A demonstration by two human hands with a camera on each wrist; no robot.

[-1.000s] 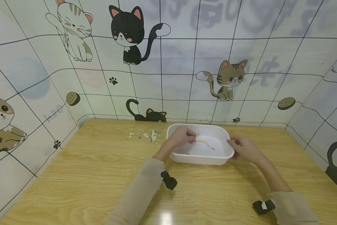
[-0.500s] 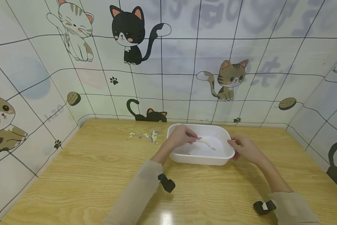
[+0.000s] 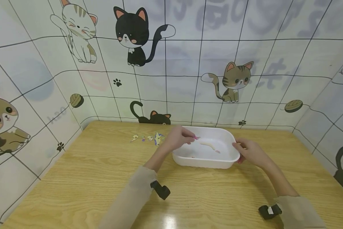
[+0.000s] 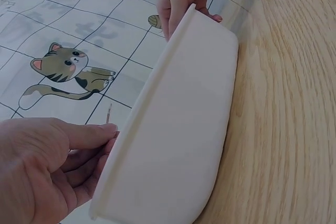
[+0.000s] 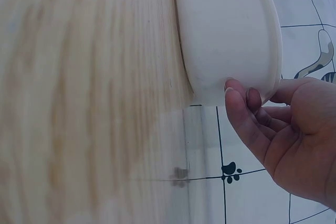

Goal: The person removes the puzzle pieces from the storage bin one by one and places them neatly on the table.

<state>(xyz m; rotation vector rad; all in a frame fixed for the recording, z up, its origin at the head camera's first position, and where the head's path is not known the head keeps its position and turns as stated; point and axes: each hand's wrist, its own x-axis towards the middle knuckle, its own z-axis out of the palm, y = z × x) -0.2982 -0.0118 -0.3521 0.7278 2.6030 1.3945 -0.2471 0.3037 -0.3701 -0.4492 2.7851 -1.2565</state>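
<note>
My left hand [image 3: 178, 138] pinches a small, thin pink piece [image 3: 196, 138] between thumb and fingertips, over the left part of a white plastic basin [image 3: 206, 159]. In the left wrist view the piece [image 4: 109, 114] sticks up edge-on as a narrow sliver. My right hand [image 3: 250, 152] holds the basin's right end, its thumb at the rim and fingers curled under it, as the right wrist view of the hand [image 5: 283, 124] shows. Inside the basin lie a curved cream strip [image 3: 207, 145], a flat pink bit [image 3: 218, 152] and a tiny red bit [image 3: 192, 157].
Left of the basin, several small cut-out pieces lie in a row on the wooden table [image 3: 102, 178]: a yellowish one [image 3: 135, 137], a purple one [image 3: 143, 139] and a larger yellow and blue one [image 3: 157, 139]. A cat-print wall covering [image 3: 183, 89] rises behind the table.
My left hand has lifted the pink piece from the middle of the basin and shifted left with it. The right hand keeps its hold on the basin, which has stayed in place.
</note>
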